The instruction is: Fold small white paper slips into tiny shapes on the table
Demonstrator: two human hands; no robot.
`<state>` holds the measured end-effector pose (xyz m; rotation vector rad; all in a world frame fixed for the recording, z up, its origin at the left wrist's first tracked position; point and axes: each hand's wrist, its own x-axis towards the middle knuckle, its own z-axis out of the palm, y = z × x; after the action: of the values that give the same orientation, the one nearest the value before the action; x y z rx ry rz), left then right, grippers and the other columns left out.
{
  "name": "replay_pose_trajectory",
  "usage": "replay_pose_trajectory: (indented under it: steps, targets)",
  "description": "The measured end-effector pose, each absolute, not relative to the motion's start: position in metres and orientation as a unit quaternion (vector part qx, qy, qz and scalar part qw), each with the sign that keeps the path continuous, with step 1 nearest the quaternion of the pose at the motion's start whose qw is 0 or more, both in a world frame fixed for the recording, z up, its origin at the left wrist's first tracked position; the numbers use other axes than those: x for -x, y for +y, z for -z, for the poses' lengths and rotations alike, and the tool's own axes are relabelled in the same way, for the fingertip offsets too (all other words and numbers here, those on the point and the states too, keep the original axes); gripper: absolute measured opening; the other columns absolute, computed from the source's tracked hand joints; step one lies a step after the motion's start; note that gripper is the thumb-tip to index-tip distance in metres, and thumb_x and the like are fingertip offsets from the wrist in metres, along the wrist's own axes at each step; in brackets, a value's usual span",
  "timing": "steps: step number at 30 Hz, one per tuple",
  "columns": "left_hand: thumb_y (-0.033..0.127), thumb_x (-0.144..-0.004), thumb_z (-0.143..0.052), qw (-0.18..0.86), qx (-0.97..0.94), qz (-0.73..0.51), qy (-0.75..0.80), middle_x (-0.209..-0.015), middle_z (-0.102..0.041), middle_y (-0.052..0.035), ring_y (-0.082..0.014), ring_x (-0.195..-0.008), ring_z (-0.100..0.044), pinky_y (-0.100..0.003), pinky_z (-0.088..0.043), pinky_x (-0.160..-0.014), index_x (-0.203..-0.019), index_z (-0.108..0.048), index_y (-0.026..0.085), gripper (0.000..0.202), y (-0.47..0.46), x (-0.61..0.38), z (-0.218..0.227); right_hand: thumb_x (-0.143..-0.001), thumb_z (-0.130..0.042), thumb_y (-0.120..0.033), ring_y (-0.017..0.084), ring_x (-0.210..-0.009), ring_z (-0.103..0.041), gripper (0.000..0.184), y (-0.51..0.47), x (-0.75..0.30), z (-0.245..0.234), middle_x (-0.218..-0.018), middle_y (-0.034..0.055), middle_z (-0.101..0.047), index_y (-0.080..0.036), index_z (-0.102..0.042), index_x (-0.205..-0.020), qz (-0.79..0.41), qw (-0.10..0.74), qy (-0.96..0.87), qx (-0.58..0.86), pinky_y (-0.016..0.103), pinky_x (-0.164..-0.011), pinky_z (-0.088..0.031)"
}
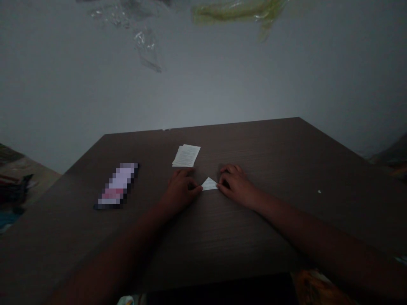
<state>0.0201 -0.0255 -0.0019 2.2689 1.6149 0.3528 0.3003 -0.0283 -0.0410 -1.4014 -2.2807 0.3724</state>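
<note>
A small piece of paper folded to a triangle [209, 184] lies on the brown table with its point facing away from me. My left hand [182, 186] pinches its left corner between thumb and forefinger. At the right corner, my right hand [234, 183] grips the paper in the same way, its other fingers curled. Just beyond my left hand rests a short stack of printed paper sheets [186, 156], slightly fanned and apart from the folded piece.
A phone [117, 185] with a lit, blurred screen lies to the left on the table [254, 144]. A tiny white scrap [319, 192] sits at the right. Behind the table's far edge rises a pale wall [222, 84], with clear and yellow plastic [238, 12] high on it.
</note>
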Motion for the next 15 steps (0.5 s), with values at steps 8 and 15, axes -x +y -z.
replay_pose_trajectory:
  steps: [8,15]
  targets:
    - [0.014,-0.107,-0.083,0.144,-0.826,-0.122,0.531,-0.192,-0.064,-0.0113,-0.0498,-0.178,-0.053,-0.076,-0.049,-0.144,-0.133,-0.094,0.029,0.032,-0.032,-0.022,-0.002,-0.113,-0.088,-0.024,0.038,-0.143,-0.070,0.005,-0.025,-0.305,0.039,-0.146,0.0146,-0.079,-0.027,-0.091,-0.112,-0.160,0.230,-0.827,0.487,0.060,-0.124,-0.057]
    - [0.001,-0.110,-0.062,0.086,-0.885,-0.082,0.450,-0.163,-0.084,-0.0119,-0.0403,-0.158,-0.074,-0.064,-0.055,-0.139,-0.135,-0.095,0.030,0.051,-0.047,-0.037,0.000,-0.105,-0.093,-0.018,0.039,-0.146,-0.069,0.009,-0.030,-0.308,0.026,-0.149,0.0129,-0.080,-0.027,-0.092,-0.106,-0.171,0.217,-0.866,0.418,0.059,-0.125,-0.057]
